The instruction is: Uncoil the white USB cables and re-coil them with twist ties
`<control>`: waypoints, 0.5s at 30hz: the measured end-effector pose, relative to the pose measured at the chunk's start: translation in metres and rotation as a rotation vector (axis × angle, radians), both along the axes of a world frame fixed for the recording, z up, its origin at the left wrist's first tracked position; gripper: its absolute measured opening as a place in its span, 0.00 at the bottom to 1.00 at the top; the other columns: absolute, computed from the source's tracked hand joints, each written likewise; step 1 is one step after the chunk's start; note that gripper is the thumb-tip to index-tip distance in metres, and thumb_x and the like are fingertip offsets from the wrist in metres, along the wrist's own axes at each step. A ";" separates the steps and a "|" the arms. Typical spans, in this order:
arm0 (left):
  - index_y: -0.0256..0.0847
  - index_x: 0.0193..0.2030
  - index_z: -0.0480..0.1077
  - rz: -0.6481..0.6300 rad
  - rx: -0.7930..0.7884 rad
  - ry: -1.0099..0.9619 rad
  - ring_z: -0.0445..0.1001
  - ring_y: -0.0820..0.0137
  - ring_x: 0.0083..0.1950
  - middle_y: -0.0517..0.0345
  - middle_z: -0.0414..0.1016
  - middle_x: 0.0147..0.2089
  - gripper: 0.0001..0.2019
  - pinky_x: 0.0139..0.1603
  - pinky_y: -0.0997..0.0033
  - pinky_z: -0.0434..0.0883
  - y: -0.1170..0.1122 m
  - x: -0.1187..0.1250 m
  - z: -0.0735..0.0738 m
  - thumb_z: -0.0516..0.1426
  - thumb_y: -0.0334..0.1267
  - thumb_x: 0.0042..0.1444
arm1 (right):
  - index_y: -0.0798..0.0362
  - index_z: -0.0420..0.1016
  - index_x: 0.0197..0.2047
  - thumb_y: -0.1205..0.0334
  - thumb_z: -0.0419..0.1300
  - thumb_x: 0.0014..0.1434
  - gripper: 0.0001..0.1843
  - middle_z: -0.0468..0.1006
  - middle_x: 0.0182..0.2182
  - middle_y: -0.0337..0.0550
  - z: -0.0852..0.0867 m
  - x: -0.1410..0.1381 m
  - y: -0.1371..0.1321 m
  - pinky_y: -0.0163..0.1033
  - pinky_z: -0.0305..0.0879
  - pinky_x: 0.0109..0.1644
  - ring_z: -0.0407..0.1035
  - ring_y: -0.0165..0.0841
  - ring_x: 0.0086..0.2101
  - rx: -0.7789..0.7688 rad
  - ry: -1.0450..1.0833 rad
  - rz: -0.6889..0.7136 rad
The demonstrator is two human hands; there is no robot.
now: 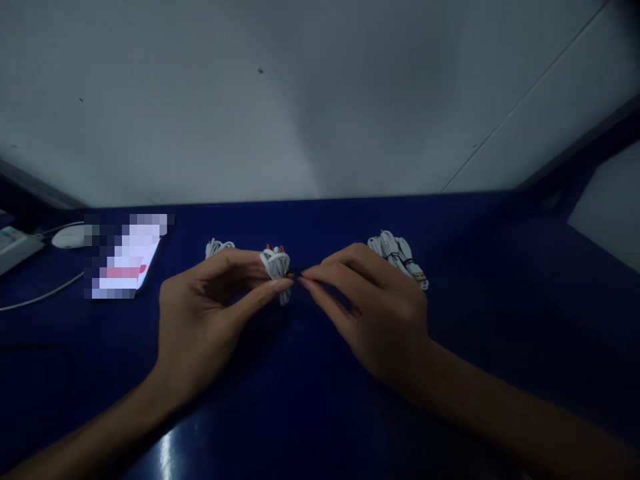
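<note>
My left hand holds a coiled white cable between thumb and fingers, above the blue table. Orange-red bits show at the top of this coil. Close to its right side, my right hand is closed in a pinch on what looks like a thin black tie at the coil; its far end is hidden by the fingertips. Behind my left hand lies another white cable coil, partly covered. A white cable bundle bound with a black tie lies beyond my right hand, its USB plug showing.
A phone with a lit, blurred screen lies on the blue table at the left. Beside it are a white rounded device, a white cord and a white box-like thing. A pale wall rises behind the table.
</note>
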State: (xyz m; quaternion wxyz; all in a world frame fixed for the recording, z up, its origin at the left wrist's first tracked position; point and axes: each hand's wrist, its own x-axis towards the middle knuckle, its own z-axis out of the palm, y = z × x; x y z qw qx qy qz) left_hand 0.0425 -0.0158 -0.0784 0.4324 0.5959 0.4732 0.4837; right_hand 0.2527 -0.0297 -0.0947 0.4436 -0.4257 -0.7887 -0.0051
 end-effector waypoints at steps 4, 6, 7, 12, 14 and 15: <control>0.56 0.48 0.86 -0.017 0.017 0.032 0.86 0.60 0.52 0.66 0.88 0.49 0.11 0.64 0.58 0.82 0.001 -0.002 0.001 0.73 0.35 0.61 | 0.50 0.82 0.41 0.72 0.62 0.75 0.12 0.83 0.34 0.44 0.006 0.003 0.005 0.42 0.70 0.36 0.72 0.34 0.33 0.089 -0.039 -0.017; 0.57 0.50 0.86 -0.025 0.036 0.058 0.86 0.60 0.52 0.66 0.88 0.49 0.11 0.65 0.57 0.81 0.001 -0.004 0.002 0.73 0.37 0.62 | 0.49 0.83 0.41 0.72 0.63 0.75 0.11 0.82 0.35 0.42 0.012 0.005 0.008 0.43 0.70 0.38 0.72 0.34 0.35 0.047 -0.015 0.008; 0.58 0.50 0.86 -0.029 0.045 0.070 0.86 0.59 0.52 0.66 0.88 0.50 0.11 0.65 0.57 0.81 0.001 -0.004 0.002 0.73 0.38 0.62 | 0.48 0.83 0.41 0.72 0.64 0.74 0.10 0.82 0.36 0.42 0.015 0.007 0.009 0.43 0.70 0.40 0.72 0.35 0.36 -0.007 0.009 0.025; 0.63 0.49 0.86 -0.043 0.078 0.094 0.85 0.61 0.52 0.70 0.87 0.49 0.13 0.65 0.60 0.81 0.001 -0.004 0.002 0.74 0.38 0.62 | 0.47 0.86 0.40 0.65 0.71 0.70 0.05 0.82 0.36 0.36 0.029 0.016 0.018 0.40 0.65 0.36 0.70 0.30 0.32 -0.501 0.223 0.116; 0.65 0.49 0.86 -0.036 0.085 0.112 0.85 0.62 0.51 0.71 0.87 0.48 0.13 0.64 0.61 0.82 0.002 -0.005 0.001 0.74 0.38 0.62 | 0.47 0.87 0.39 0.61 0.71 0.70 0.05 0.81 0.33 0.35 0.032 0.020 0.024 0.39 0.62 0.33 0.68 0.29 0.29 -0.705 0.306 0.188; 0.65 0.49 0.86 -0.036 0.088 0.126 0.85 0.62 0.51 0.71 0.87 0.48 0.13 0.63 0.61 0.82 0.003 -0.006 0.000 0.74 0.39 0.62 | 0.47 0.87 0.39 0.59 0.71 0.70 0.06 0.81 0.32 0.35 0.033 0.022 0.027 0.38 0.61 0.32 0.66 0.28 0.27 -0.798 0.336 0.222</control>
